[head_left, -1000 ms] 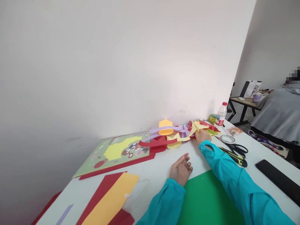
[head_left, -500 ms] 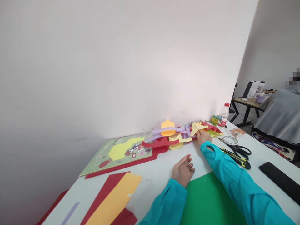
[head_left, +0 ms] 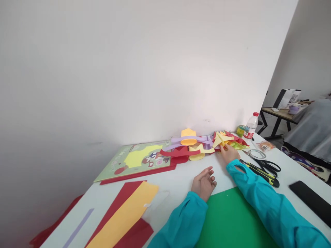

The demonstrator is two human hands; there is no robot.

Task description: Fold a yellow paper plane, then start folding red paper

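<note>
My right hand [head_left: 229, 154] reaches to the far right of the table, its thumb and forefinger pinched at the near end of a pale yellow folded paper plane [head_left: 219, 139]. That plane lies over a heap of red and yellow folded paper [head_left: 239, 142]. My left hand [head_left: 204, 183] rests palm up, fingers loosely curled and apart, with nothing in it. A green sheet [head_left: 230, 220] lies between my forearms. Left of the heap stand paper crowns with strips: an orange one [head_left: 188, 132], a red one [head_left: 180, 158] and a pale yellow one [head_left: 197, 157].
Scissors [head_left: 269, 166], a tape roll [head_left: 258, 154], utility knives [head_left: 263, 175] and a bottle [head_left: 251, 126] are at the right, with a black bar [head_left: 310, 199] nearer. An illustrated board [head_left: 116, 165] lies by the wall; orange paper [head_left: 126, 213] and a purple strip [head_left: 79, 227] lie nearer.
The view has shifted slightly left. My right hand has drawn back a little towards me from the paper heap; my left hand stays about where it was.
</note>
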